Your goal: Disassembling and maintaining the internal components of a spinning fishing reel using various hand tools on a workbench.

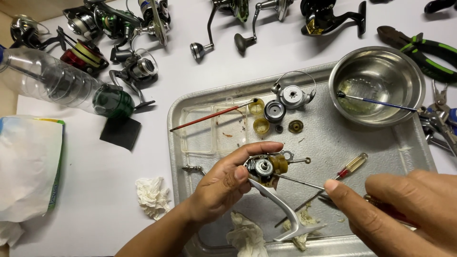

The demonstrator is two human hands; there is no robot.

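Over tray (304, 143), reel body (263, 167) in left hand (228, 183)

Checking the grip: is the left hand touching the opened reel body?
Touching. The head view shows the left hand with its fingers and thumb wrapped against the opened reel body, no gap visible.

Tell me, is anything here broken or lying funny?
The fishing reel in the left hand is opened up, its inner parts bare. Small parts lie loose on the metal tray. A clear plastic bottle lies tipped over on the table.
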